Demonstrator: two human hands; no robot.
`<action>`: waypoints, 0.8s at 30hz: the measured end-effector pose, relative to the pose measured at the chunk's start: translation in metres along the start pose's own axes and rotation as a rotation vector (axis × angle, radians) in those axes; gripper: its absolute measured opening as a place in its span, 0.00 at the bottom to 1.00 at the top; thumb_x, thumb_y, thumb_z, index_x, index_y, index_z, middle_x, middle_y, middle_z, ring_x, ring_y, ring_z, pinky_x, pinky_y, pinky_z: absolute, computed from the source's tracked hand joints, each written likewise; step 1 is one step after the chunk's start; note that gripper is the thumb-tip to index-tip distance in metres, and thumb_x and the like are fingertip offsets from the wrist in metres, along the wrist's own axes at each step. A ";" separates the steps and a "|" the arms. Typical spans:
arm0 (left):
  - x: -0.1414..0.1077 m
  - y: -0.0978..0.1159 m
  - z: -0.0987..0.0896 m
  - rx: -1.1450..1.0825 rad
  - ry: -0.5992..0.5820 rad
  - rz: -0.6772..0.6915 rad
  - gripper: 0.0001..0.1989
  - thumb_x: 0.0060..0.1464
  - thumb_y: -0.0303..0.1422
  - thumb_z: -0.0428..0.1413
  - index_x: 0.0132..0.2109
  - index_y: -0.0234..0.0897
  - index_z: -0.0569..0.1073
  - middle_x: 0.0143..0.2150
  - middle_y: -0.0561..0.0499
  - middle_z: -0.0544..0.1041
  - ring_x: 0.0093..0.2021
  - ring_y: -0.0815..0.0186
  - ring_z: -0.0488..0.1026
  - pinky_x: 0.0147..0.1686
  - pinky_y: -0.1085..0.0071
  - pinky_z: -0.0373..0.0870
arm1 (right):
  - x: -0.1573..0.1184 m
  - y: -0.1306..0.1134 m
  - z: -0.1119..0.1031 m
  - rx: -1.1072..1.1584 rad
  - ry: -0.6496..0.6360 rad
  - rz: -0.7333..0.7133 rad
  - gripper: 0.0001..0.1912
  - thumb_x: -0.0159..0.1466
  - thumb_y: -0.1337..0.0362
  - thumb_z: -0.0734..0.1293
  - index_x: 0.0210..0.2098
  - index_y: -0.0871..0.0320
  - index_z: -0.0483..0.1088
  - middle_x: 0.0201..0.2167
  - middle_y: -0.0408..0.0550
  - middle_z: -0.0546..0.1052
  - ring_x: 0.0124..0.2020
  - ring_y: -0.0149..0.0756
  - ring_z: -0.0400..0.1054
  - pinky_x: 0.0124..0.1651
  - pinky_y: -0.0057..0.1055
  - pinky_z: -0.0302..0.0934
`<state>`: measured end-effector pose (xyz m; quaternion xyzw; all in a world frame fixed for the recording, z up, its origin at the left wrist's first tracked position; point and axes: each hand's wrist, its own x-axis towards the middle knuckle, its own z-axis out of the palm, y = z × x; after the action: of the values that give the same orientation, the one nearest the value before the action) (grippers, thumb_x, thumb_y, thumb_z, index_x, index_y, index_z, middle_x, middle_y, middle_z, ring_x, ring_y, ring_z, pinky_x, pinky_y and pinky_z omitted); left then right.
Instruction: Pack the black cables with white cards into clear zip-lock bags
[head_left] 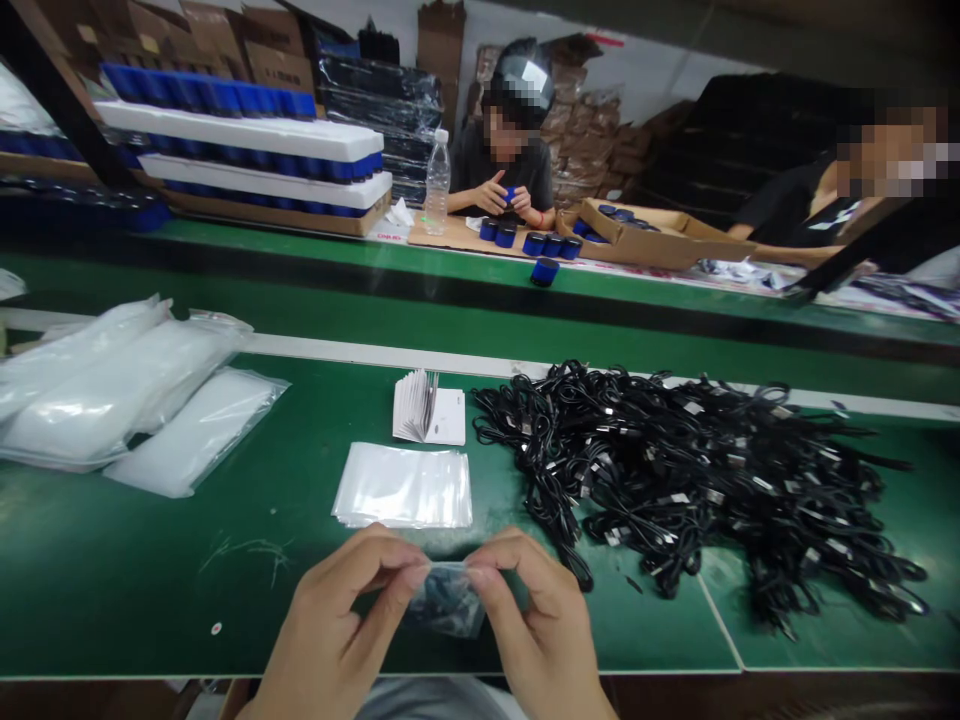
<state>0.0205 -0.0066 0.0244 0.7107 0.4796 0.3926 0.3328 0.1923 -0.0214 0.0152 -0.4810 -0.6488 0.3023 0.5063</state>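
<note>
Between my two hands is a small clear plastic bag (448, 605) with something dark inside, probably a coiled cable, though the plastic blurs it. My left hand (349, 605) pinches the bag's top edge at its left corner. At the right corner, my right hand (529, 610) pinches the same edge. Just beyond my fingers lies a stack of flat clear bags (403, 487). Behind that stack sits a pile of small white leaflets (448, 415), partly fanned out. A large heap of black USB cables (675, 470) spreads over the table to the right of my hands.
Full plastic packs (112, 380) lie at the left of the green table (180, 560). Across the raised green line, a co-worker (517, 150) holds a blue cylinder near a water bottle (437, 185) and a cardboard tray (652, 235). Another person (817, 200) sits far right. Foam trays (262, 130) hold blue cylinders.
</note>
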 end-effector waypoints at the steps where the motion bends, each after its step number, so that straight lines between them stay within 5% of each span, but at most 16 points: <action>1: -0.001 -0.001 0.000 0.013 0.009 0.016 0.06 0.56 0.28 0.52 0.33 0.42 0.71 0.29 0.58 0.74 0.29 0.75 0.73 0.31 0.85 0.67 | 0.000 0.000 0.000 -0.016 0.001 -0.017 0.07 0.63 0.71 0.61 0.30 0.56 0.67 0.25 0.41 0.71 0.27 0.30 0.66 0.31 0.25 0.57; 8: -0.003 -0.002 0.001 0.027 -0.002 0.028 0.05 0.56 0.29 0.53 0.33 0.42 0.71 0.28 0.59 0.74 0.27 0.77 0.72 0.27 0.87 0.67 | -0.001 -0.007 0.000 -0.029 -0.127 0.012 0.07 0.63 0.70 0.62 0.30 0.57 0.67 0.25 0.41 0.71 0.27 0.30 0.66 0.32 0.25 0.58; 18: -0.014 -0.001 0.001 0.014 -0.023 0.011 0.06 0.55 0.29 0.54 0.30 0.40 0.72 0.25 0.58 0.74 0.25 0.75 0.72 0.26 0.84 0.67 | -0.003 -0.013 0.006 -0.072 -0.124 -0.039 0.08 0.62 0.70 0.61 0.27 0.58 0.68 0.22 0.43 0.71 0.25 0.31 0.66 0.29 0.26 0.58; 24: -0.028 0.001 -0.012 -0.017 -0.024 -0.055 0.08 0.53 0.30 0.55 0.27 0.41 0.76 0.22 0.56 0.75 0.21 0.72 0.72 0.22 0.82 0.67 | -0.003 -0.013 0.008 -0.037 -0.233 0.089 0.10 0.60 0.64 0.69 0.23 0.56 0.73 0.20 0.39 0.76 0.21 0.30 0.70 0.29 0.25 0.61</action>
<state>0.0043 -0.0320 0.0239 0.6992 0.4915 0.3787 0.3551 0.1808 -0.0283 0.0235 -0.4801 -0.6866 0.3664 0.4047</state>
